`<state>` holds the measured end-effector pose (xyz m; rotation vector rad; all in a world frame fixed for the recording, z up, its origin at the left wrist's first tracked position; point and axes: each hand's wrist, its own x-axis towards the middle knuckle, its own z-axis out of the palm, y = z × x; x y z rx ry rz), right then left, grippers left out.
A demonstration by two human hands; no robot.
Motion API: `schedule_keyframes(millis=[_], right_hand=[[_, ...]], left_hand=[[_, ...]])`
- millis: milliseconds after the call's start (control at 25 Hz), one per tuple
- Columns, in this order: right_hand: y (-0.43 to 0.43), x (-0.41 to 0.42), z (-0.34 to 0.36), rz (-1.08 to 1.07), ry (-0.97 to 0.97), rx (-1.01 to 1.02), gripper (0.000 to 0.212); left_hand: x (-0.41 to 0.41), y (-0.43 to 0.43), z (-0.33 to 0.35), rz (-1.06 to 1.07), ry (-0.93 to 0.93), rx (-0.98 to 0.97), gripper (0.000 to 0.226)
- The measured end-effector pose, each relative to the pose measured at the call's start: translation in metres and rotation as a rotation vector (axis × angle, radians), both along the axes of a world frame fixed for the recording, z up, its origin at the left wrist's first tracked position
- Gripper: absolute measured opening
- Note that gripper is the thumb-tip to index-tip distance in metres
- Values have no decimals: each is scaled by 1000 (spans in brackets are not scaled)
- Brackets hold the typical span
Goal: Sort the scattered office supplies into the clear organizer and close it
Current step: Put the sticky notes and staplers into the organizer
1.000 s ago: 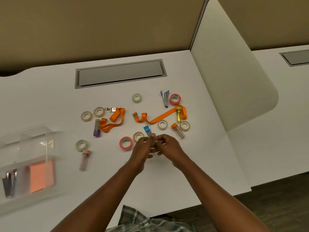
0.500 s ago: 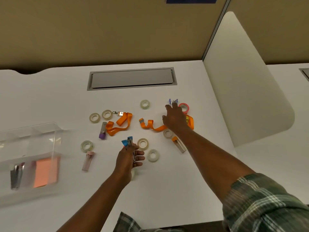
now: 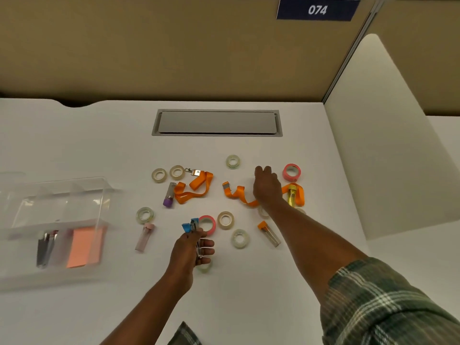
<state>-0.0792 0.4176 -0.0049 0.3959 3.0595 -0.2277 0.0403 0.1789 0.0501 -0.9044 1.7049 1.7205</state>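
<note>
My left hand [image 3: 190,247] is closed around a small blue stapler [image 3: 189,226] just above the white desk [image 3: 249,295]. My right hand [image 3: 266,188] reaches far forward, palm down with fingers curled, between a pink tape roll [image 3: 291,171] and an orange lanyard [image 3: 236,194]; what lies under it is hidden. The clear organizer [image 3: 62,190] stands open at the left, holding staplers [image 3: 46,247] and orange sticky notes [image 3: 84,247]. Several clear tape rolls, a second pink roll [image 3: 208,224], another orange lanyard [image 3: 196,188] and capped tubes lie scattered.
A grey cable hatch [image 3: 216,123] is set into the desk behind the supplies. A white divider panel [image 3: 385,158] rises along the right side. A tan partition wall with a sign reading 074 [image 3: 317,9] closes the back.
One second ago both hands met at the blue stapler. My right hand has since stretched forward over the far stapler, covering it; my left hand keeps the blue stapler. The camera tilted up.
</note>
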Motion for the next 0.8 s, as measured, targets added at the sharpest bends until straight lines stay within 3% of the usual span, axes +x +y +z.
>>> schedule_keyframes(millis=[160,360,520,600,800], right_hand=[[-10,10,-10,-55,79,-174,34],[-27,6,0,-408,163,-645,61],[-60,9,26,-672,128,-1168,43],[-89,14,38,-706,99,-1391,36],[-179,33,76,-714,-21,-1692,18]], left_hand=[[0,-8,1,-23,19,15,27],[2,-35,1,-37,57,41,26],[-1,-65,4,-35,104,108,26],[-5,-85,12,-16,114,145,28],[-17,-144,31,1,125,190,52]])
